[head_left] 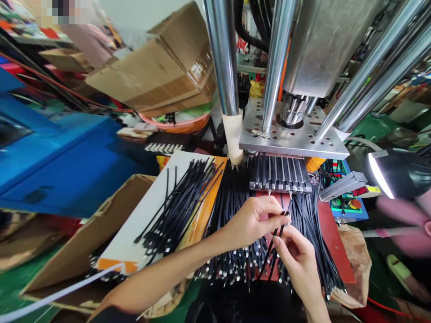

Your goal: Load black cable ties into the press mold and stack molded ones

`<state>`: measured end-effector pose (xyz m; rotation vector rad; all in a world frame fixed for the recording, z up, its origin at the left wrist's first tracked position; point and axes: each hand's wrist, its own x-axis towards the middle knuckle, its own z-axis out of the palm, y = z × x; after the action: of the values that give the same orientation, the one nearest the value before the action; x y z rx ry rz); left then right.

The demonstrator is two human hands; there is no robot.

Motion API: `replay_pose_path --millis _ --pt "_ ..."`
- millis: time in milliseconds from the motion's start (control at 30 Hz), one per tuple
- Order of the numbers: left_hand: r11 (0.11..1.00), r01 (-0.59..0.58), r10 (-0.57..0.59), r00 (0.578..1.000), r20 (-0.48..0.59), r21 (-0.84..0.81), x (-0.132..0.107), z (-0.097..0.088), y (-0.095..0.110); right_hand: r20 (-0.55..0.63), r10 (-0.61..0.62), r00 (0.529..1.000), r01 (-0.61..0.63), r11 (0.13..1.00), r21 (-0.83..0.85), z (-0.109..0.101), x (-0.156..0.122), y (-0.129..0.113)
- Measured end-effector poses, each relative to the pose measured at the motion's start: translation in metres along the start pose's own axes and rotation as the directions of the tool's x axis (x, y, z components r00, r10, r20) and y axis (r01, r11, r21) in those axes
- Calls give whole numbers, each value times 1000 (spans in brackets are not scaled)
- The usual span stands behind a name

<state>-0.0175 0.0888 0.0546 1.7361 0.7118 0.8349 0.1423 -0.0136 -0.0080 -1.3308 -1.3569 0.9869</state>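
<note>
In front of the mould block (280, 175), my left hand (254, 220) pinches a couple of thin black cables (273, 246) between thumb and fingertips. My right hand (299, 251) is closed on the same cables just below, its thumb pressed against them. Their lower ends hang free beneath my hands. Several similar black cables lie in slots across the mould block. Under and beside my wrists spreads a thick layer of black cables (232, 224) with silvery metal ends, and more of them fan out to the right (311, 233).
A steel press plate (292, 130) on shiny posts stands over the mould. At left, a white board (134, 233) carries a loose cable pile (182, 202). A lit lamp (382, 175) and a blurred pink fan (411, 220) are at right. A cardboard box (158, 72) sits behind.
</note>
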Motion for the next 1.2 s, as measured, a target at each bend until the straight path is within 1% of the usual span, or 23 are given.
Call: replay_pose_path --millis 67,100,167,200,233,267,300,367,400,467,533,567,600,667,700,733,767,800,867,967,1100,1167,1200 --pt "994 -44 56 990 -129 98 6 -11 -9 151 104 983 -102 995 -24 8 -7 9" --pt "988 -54 82 977 -196 146 12 -19 -16 249 161 955 -155 987 -42 11 -12 12" --pt "968 -51 124 948 -293 245 28 -35 -35 439 257 861 -242 966 -91 10 -16 11" --pt "954 -39 138 938 -319 298 38 -42 -46 504 279 817 -254 960 -120 5 -13 7" --pt "936 -22 146 932 -333 350 50 -48 -57 536 280 796 -235 960 -153 -3 -6 2" --pt "918 1 148 928 -343 398 63 -54 -68 534 259 805 -188 965 -184 -14 8 -6" --pt "899 29 139 927 -349 436 76 -58 -78 505 215 836 -119 969 -214 -26 26 -13" --pt "872 86 110 924 -366 481 100 -62 -93 401 110 909 -1 965 -262 -48 73 -25" --pt "864 112 99 918 -384 490 109 -63 -98 368 74 927 30 963 -268 -56 99 -28" --pt "859 156 89 893 -442 488 116 -63 -103 360 49 931 47 967 -252 -63 148 -28" --pt "850 153 121 874 -470 504 108 -63 -103 392 48 919 45 973 -225 -61 185 -23" --pt "839 107 170 880 -444 533 98 -62 -101 402 47 914 44 976 -215 -57 198 -19" --pt "818 24 238 896 -375 575 87 -62 -100 407 48 912 46 975 -217 -53 208 -15" --pt "722 -211 379 917 -122 659 64 -63 -96 402 59 914 54 963 -265 -46 218 -10" --pt "657 -322 416 909 28 681 54 -64 -95 394 65 917 64 950 -306 -44 220 -8" --pt "597 -402 416 895 160 694 47 -64 -94 380 65 923 79 934 -350 -42 221 -8" --pt "542 -450 394 882 259 709 42 -65 -93 361 58 931 94 916 -389 -40 221 -7" --pt "493 -471 359 876 322 732 40 -65 -92 338 42 940 110 902 -418 -38 220 -7" --pt "406 -474 299 877 376 782 40 -63 -91 289 -7 957 142 883 -447 -37 219 -5" --pt "297 -452 264 886 382 841 44 -56 -87 256 -64 965 167 900 -403 -37 217 0" --pt "243 -405 245 905 348 881 43 -43 -80 276 -39 960 110 964 -244 -39 222 7" --pt "230 -377 235 916 325 897 40 -36 -77 253 -37 967 104 960 -261 -37 223 8" --pt "221 -354 228 925 304 909 38 -32 -76 208 -54 977 116 947 -300 -36 221 8"
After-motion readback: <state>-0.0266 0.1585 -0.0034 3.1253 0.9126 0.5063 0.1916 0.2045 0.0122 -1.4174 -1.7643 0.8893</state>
